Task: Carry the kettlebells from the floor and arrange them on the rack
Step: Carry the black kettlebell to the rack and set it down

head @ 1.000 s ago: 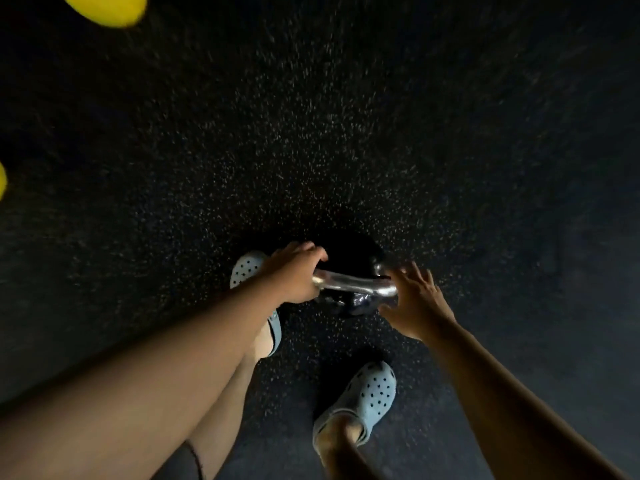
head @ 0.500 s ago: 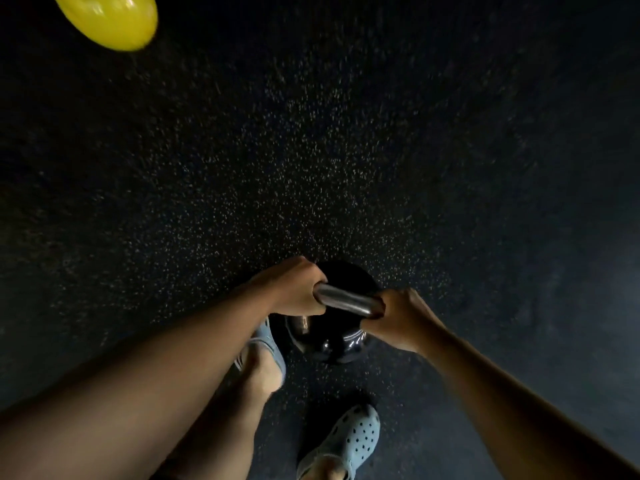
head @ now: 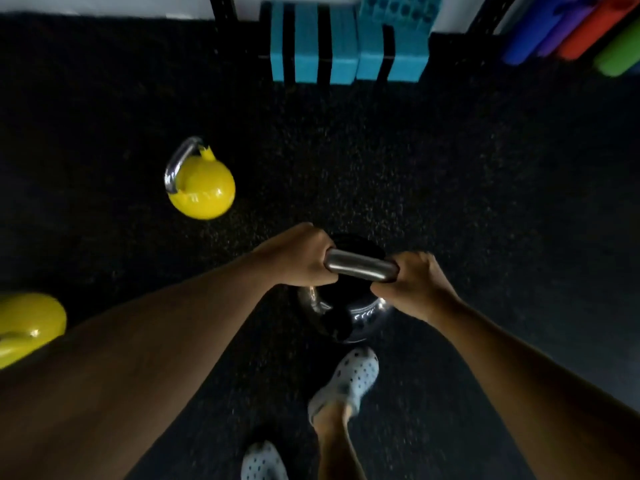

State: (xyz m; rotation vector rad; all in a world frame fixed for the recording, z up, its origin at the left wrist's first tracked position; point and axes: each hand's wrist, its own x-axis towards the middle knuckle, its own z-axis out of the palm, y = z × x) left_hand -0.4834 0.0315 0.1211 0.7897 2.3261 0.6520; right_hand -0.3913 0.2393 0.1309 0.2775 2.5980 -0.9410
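A black kettlebell [head: 349, 315] with a steel handle hangs off the floor in front of me. My left hand [head: 298, 256] is shut on the left end of its handle and my right hand [head: 414, 284] is shut on the right end. A yellow kettlebell [head: 204, 188] with a steel handle stands on the dark floor to the left, beyond my hands. Another yellow kettlebell [head: 27, 323] shows at the left edge, partly hidden by my left arm. No rack shelf is clearly in view.
Blue and black blocks [head: 343, 43] stand against the far wall. Coloured foam rollers [head: 588, 32] lean at the top right. Dark rubber floor [head: 485, 185] stretches between them and me. My feet in pale perforated clogs [head: 349, 379] are below the kettlebell.
My right hand has closed on the handle. The black kettlebell has come up off the floor, and my view has lifted so the far wall and both yellow kettlebells appear.
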